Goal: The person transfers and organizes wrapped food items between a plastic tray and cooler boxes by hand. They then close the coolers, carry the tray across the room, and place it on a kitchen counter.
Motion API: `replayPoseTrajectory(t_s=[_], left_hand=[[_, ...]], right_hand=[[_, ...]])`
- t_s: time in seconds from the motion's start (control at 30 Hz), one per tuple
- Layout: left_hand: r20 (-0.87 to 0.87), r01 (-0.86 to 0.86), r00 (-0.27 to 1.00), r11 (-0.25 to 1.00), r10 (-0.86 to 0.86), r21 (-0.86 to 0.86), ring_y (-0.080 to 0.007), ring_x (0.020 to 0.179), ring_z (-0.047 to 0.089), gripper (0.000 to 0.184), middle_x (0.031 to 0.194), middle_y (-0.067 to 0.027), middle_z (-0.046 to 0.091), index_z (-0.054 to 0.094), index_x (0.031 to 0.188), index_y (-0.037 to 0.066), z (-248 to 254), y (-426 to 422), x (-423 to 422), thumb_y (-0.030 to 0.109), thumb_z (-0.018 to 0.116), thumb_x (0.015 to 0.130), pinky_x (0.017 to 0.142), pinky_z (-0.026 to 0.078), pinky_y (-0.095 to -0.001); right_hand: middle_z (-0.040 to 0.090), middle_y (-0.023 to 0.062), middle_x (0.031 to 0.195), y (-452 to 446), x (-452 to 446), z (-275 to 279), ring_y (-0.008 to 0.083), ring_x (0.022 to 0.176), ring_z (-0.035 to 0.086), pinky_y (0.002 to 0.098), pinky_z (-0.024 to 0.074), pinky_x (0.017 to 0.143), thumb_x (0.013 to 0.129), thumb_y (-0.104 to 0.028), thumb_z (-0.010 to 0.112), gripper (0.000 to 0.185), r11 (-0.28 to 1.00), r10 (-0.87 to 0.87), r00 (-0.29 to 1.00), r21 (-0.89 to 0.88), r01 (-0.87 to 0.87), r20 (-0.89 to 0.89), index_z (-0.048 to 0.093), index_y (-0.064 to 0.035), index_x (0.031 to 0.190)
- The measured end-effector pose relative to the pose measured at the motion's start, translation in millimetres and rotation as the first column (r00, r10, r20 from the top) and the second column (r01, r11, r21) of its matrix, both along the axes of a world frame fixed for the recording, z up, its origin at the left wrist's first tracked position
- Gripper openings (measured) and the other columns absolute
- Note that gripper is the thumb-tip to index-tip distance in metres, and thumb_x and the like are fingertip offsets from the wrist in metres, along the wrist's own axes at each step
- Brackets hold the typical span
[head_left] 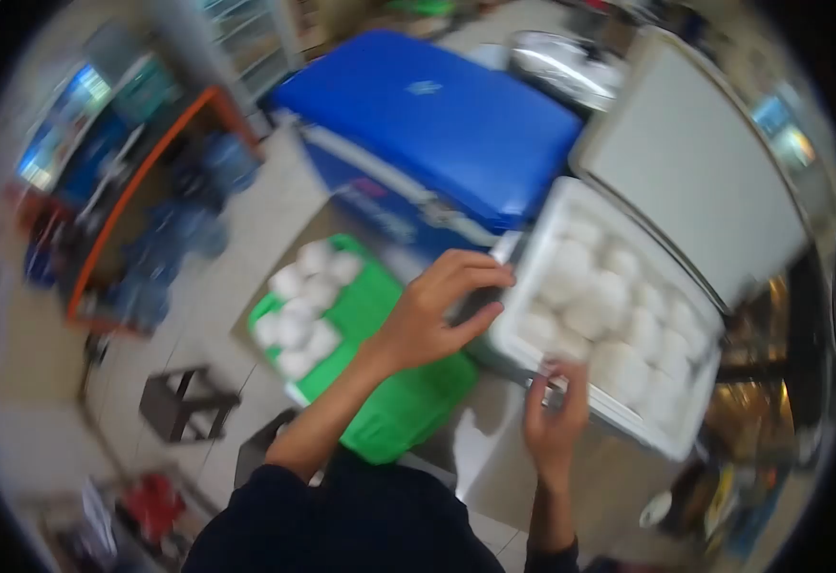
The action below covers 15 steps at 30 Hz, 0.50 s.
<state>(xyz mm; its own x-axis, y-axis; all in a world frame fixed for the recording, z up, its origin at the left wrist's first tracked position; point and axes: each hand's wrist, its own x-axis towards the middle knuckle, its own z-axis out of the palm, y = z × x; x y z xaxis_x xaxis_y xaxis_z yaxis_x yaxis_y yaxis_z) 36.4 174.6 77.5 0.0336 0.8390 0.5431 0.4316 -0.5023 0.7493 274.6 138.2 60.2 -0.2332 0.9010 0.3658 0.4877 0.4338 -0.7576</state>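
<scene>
An open white-lined cooler box (523, 329) is full of round white dough-like balls (598, 304). At its left rim is my left hand (442, 310), thumb and fingers apart, with nothing visible between them. My right hand (557, 420) is at the cooler's front rim, fingers curled together around something small and shiny that I cannot make out. To the left, a green tray or cloth-covered surface (404, 406) bears several more white balls (294, 325), grouped at its far left end. Motion blur softens the fingertips.
A closed blue cooler (428, 124) stands behind the green surface. The white cooler's raised lid (695, 162) leans back at the right. On the left are an orange-edged shelf (103, 229) with blue water bottles (170, 234) and a dark stool (189, 403) on the tiled floor.
</scene>
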Motion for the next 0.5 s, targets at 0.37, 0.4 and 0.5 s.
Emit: replayPoseTrajectory(t_s=[0.37, 0.4, 0.5], left_hand=[[-0.505, -0.798, 0.592, 0.542, 0.628, -0.263, -0.0369, 0.133, 0.045, 0.096, 0.142, -0.0178, 0.047, 0.04, 0.149, 0.009, -268.7, -189.2, -190.3, 0.021, 0.087, 0.065, 0.109, 0.041, -0.0483], [-0.501, -0.793, 0.6, 0.546, 0.624, -0.27, -0.0369, 0.133, 0.045, 0.096, 0.142, -0.0178, 0.047, 0.04, 0.149, 0.009, -267.3, -185.7, -198.3, 0.021, 0.087, 0.065, 0.109, 0.041, -0.0483], [-0.53, -0.697, 0.711, 0.562, 0.462, -0.445, -0.0402, 0.128, 0.049, 0.096, 0.139, -0.0191, 0.052, 0.046, 0.144, 0.009, -267.8, -177.8, -215.6, 0.022, 0.087, 0.059, 0.109, 0.042, -0.0487]], right_hand=[[0.05, 0.0168, 0.141, -23.0, -261.8, -257.8, 0.0384, 0.135, 0.044, 0.0486, 0.0469, 0.105, 0.073, -0.015, 0.083, 0.082, 0.714, 0.696, 0.691, -0.293, -0.636, 0.193, 0.043, -0.0096, 0.145], [0.05, 0.0168, 0.141, -21.3, -280.6, -270.6, 0.0384, 0.135, 0.044, 0.0486, 0.0469, 0.105, 0.073, -0.015, 0.083, 0.082, 0.716, 0.693, 0.693, -0.3, -0.63, 0.198, 0.043, -0.0096, 0.145], [0.047, 0.0142, 0.142, -25.5, -312.3, -288.8, 0.0391, 0.13, 0.046, 0.0486, 0.0479, 0.105, 0.063, -0.015, 0.085, 0.091, 0.632, 0.775, 0.568, -0.334, -0.699, 0.278, 0.043, -0.0098, 0.143]])
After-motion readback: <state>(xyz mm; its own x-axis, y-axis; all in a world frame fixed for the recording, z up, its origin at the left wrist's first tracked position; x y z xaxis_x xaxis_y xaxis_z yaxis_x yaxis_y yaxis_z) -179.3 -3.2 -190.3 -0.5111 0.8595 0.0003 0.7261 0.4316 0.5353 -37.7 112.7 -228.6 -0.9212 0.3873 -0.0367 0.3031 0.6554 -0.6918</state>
